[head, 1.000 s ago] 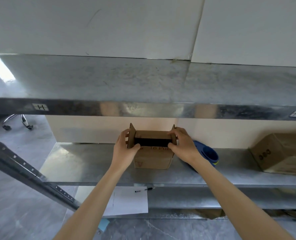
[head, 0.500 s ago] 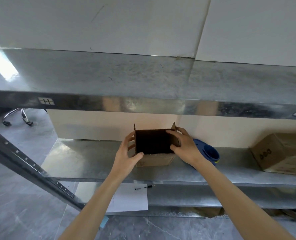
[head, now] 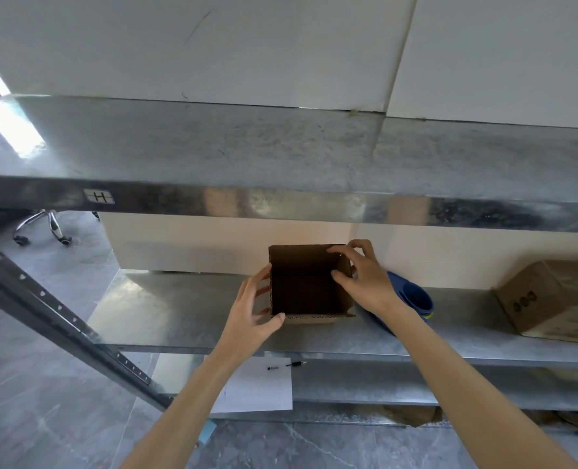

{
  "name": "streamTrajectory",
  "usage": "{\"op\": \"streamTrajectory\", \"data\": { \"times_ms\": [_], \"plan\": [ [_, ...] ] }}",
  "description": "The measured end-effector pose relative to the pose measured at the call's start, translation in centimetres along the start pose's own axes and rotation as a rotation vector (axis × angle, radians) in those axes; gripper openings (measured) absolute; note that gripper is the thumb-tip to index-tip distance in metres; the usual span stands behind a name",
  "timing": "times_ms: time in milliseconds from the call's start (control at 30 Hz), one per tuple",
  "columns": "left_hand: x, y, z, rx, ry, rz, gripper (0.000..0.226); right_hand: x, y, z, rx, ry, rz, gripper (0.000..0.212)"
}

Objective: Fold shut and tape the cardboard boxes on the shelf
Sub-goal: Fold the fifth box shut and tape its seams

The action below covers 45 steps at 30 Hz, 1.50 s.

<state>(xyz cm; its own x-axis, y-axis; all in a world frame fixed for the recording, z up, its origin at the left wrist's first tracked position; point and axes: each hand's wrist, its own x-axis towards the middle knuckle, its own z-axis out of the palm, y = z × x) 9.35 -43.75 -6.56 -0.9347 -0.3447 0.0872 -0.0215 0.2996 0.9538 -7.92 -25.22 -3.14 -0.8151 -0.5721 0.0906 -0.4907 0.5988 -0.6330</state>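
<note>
While the left hand (head: 250,313) and right hand (head: 365,279) are gripping the sides of the small brown cardboard box (head: 304,289) on the grey metal shelf (head: 179,309), folding is seemingly beginning. Its open mouth is needing folding shut next.

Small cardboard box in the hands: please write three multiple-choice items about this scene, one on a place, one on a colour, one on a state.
1. Where lies the paper sheet? A on the lower shelf; B on the floor; C on a chair.
2. What colour is the round thing by the right hand? A red; B blue; C green.
3. The small box is: A taped shut; B open; C flattened.
Key: 1 A, one level under the box; 2 B, its rim shows blue; 3 B, its dark inside shows.
</note>
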Motion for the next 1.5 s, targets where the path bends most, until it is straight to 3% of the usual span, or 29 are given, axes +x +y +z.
{"op": "streamTrajectory", "data": {
  "times_ms": [267,400,567,700,833,900,967,1033,1133,1333,1500],
  "plan": [
    [0.9,-0.3,0.2,0.181,-0.101,0.062,0.057,-0.7,-1.0,0.6,0.055,-0.128,0.023,0.057],
    [2.6,-0.3,-0.2,0.342,-0.127,-0.032,0.079,-0.3,-0.8,0.5,0.201,-0.259,0.106,0.053],
    [4.7,-1.4,-0.2,0.433,-0.099,-0.082,0.074,0.3,0.5,0.5,0.281,-0.336,0.125,0.059],
    [5.9,-1.8,-0.3,0.31,0.027,-0.117,0.06,0.4,1.9,1.3,0.24,-0.209,0.053,0.064],
    [6.3,-1.9,0.1,0.336,0.177,-0.043,0.079,0.8,2.6,2.2,0.257,-0.009,0.075,0.083],
    [6.5,-2.1,0.1,0.353,0.151,-0.024,0.09,0.9,2.9,2.4,0.271,0.019,0.064,0.098],
    [6.9,-2.4,-0.1,0.326,0.041,-0.017,0.086,0.9,3.0,2.6,0.257,-0.029,0.028,0.104],
    [7.1,-2.9,-0.2,0.329,-0.076,-0.016,0.067,0.9,3.2,2.6,0.233,-0.136,0.001,0.089],
    [6.7,-3.3,0.2,0.309,-0.077,-0.016,0.051,0.5,3.5,3.0,0.179,-0.218,0.001,0.057],
    [5.7,-3.5,1.4,0.299,-0.053,0.027,0.045,-1.3,3.4,3.5,0.182,-0.025,0.058,0.035],
    [4.4,-3.4,3.1,0.35,-0.035,0.071,0.042,-3.0,3.8,3.1,-0.01,0.142,0.031,0.021]
  ]
}}
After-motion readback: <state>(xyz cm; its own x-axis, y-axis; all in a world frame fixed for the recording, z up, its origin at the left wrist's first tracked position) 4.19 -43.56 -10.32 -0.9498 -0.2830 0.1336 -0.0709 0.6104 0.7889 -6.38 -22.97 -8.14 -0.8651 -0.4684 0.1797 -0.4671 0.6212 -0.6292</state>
